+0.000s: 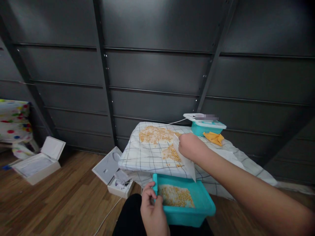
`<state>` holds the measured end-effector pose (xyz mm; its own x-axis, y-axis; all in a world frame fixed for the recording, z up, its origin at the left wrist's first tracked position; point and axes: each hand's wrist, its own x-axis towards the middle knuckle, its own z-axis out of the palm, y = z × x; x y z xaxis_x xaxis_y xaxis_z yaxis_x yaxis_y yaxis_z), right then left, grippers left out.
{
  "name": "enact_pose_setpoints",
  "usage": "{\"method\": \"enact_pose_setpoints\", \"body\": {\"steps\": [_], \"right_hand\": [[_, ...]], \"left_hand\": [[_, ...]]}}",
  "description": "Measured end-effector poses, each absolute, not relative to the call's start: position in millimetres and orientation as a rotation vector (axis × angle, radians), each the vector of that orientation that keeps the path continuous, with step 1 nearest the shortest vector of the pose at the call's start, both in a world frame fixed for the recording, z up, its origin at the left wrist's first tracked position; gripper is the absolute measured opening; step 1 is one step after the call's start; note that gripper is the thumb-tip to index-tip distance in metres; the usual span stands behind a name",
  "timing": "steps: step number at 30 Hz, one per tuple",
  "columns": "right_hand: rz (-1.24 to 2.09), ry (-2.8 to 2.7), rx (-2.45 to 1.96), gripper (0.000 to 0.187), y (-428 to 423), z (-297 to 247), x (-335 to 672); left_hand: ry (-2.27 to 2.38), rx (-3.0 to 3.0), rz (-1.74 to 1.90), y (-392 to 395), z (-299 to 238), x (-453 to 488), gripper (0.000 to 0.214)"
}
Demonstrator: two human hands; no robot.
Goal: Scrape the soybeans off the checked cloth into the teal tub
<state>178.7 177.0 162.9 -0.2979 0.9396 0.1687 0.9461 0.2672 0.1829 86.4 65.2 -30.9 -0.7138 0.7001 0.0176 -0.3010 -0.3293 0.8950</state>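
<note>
Turquoise rectangular tub (188, 216) over the lap (130, 211), facing upward, long axis left to right, holding yellow kernels (182, 198) and white grains (169, 190); gripped at left rim by half-curled left hand (153, 207); beyond, over checked cloth (142, 160), right hand (190, 146) clenched on translucent sheet (189, 166).

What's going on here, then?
A person's left hand grips the left edge of a turquoise bin with yellow and white grains in it. Their right hand holds a thin white sheet beside loose grains on a checked cloth. More loose grains lie farther back on the cloth.
</note>
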Motion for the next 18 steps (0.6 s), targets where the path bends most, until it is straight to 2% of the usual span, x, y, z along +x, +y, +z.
{"method": "enact_pose_setpoints", "body": {"steps": [9,14,18], "right_hand": [[-0.413,-2.516,-1.858,0.026,170.8,163.9,177.2],[-0.512,-2.435,-1.836,0.023,163.5,168.1,186.3],[-0.625,-2.390,-1.826,0.028,169.6,170.4,198.5]], "left_hand": [[1.281,0.503,2.064,66.5,-31.4,82.4,0.022],[1.280,0.469,2.077,64.2,-26.7,79.8,0.021],[1.272,0.464,2.076,65.4,-27.2,78.4,0.021]]}}
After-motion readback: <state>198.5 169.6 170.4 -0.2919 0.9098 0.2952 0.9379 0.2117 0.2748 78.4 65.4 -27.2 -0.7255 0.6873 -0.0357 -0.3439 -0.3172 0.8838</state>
